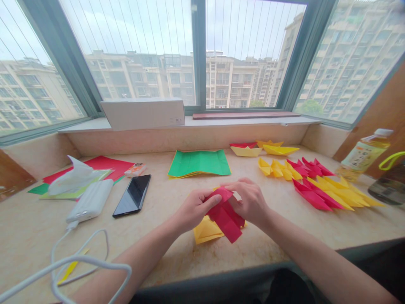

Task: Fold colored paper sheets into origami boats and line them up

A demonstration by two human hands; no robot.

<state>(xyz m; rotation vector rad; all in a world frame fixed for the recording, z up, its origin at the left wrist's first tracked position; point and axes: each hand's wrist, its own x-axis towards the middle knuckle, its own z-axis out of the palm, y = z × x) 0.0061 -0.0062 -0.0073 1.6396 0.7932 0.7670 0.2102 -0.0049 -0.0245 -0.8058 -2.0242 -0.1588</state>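
Between my two hands is a piece of folded red paper, raised a little above the counter, with creases and a loose flap hanging toward me. My left hand pinches its left edge, thumb on top. At its upper right, my right hand is closed on the paper with bent fingers, partly hidden behind it. Folded yellow paper lies on the counter just below, partly covered by the red piece. Beyond my hands rests a stack of creased green sheets with yellow edges under it.
Folded paper boats and several red and yellow folded shapes stand at the right, near a bottle. At the left are a phone, a white power bank with a looping cable, a tissue pack and red sheets.
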